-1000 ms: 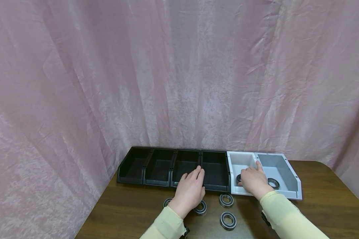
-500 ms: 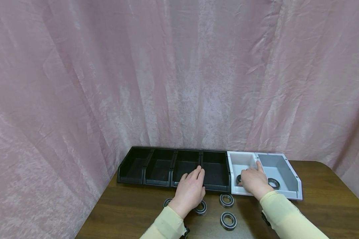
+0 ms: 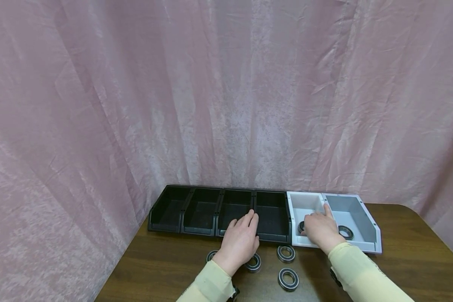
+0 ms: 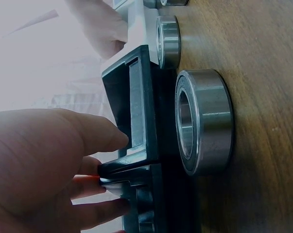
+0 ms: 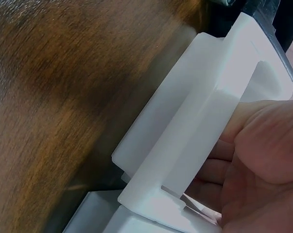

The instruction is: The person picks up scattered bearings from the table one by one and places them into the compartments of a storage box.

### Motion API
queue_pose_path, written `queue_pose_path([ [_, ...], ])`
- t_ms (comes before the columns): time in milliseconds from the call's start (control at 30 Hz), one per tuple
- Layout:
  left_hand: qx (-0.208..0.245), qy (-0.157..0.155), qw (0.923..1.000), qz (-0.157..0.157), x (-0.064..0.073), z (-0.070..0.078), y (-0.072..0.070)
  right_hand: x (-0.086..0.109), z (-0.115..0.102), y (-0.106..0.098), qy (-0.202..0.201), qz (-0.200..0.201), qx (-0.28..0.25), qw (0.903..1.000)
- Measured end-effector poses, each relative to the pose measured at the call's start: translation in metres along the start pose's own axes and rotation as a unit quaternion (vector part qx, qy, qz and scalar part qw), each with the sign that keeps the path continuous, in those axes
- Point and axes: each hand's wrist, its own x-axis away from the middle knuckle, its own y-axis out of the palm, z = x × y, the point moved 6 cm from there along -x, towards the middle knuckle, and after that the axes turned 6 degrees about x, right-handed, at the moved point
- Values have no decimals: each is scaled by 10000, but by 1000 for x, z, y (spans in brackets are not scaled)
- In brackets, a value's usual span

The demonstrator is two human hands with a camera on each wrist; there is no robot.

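In the head view my left hand (image 3: 239, 241) rests over the front of the black bins (image 3: 200, 212), fingers extended and a little spread. The left wrist view shows its thumb and fingers on either side of a divider, near a steel ball bearing (image 4: 212, 121). My right hand (image 3: 321, 228) reaches down into the white bin (image 3: 305, 201), with one finger stretched along the divider to the grey bin (image 3: 362, 228). A bearing (image 3: 301, 227) lies partly hidden beside its thumb. In the right wrist view the bin's front wall (image 5: 199, 121) hides its fingertips.
More bearings lie on the wooden table (image 3: 154, 264): one front bearing (image 3: 288, 279), one behind it (image 3: 285, 253), and two partly covered by the left hand. Another bearing (image 3: 345, 232) sits in the grey bin. A pink curtain (image 3: 226, 105) hangs behind.
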Motion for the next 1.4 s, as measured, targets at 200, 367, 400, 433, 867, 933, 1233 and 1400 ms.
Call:
queue_pose_path([
  [200, 4, -5, 10000, -3, 0, 0, 1, 0, 1, 2, 26, 143, 3, 9999],
  [367, 50, -41, 10000, -52, -1, 0, 1, 1, 2, 3, 26, 278, -49, 9996],
  [400, 58, -49, 10000, -58, -1, 0, 1, 1, 2, 3, 23, 319, -57, 9995],
  [433, 67, -56, 9999, -67, -1, 0, 1, 2, 2, 2, 17, 369, -62, 9993],
  [867, 85, -72, 9999, -95, -3, 0, 2, 19, 5, -2, -151, 1211, -520, 9912],
  [933, 78, -80, 9999, -114, -3, -1, 2, 23, 6, -4, -168, 1348, -565, 9891],
  [1233, 103, -77, 9999, -89, -3, -2, 4, 39, 5, -8, -312, 1840, -613, 9805],
  [1400, 108, -91, 9999, -95, -3, -2, 3, 49, 2, -11, -399, 1999, -631, 9770],
])
